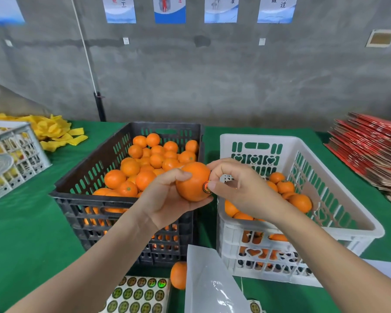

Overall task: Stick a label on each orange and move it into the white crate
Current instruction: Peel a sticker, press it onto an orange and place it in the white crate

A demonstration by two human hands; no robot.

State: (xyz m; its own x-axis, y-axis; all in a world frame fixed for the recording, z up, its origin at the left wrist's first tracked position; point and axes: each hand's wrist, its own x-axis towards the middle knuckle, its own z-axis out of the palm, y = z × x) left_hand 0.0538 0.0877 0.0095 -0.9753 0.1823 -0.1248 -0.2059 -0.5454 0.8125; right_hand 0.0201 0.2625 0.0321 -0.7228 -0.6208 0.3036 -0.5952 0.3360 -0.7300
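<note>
The left hand (165,199) holds a smooth round orange (192,180) above the table (27,233), fingers (178,176) curled round it. The right hand (242,190) pinches a small shiny round label (207,187) against the orange's side. The slotted black crate (88,195) is heaped with oranges. The white crate (339,188) holds a few.

Soft, even indoor light covers the green worktop (27,233), shadows faint. Glare streaks a plastic sheet (215,288) and glints off the label sheet (142,294). Wall posters (169,9) blur; the wide lens bows the edges.
</note>
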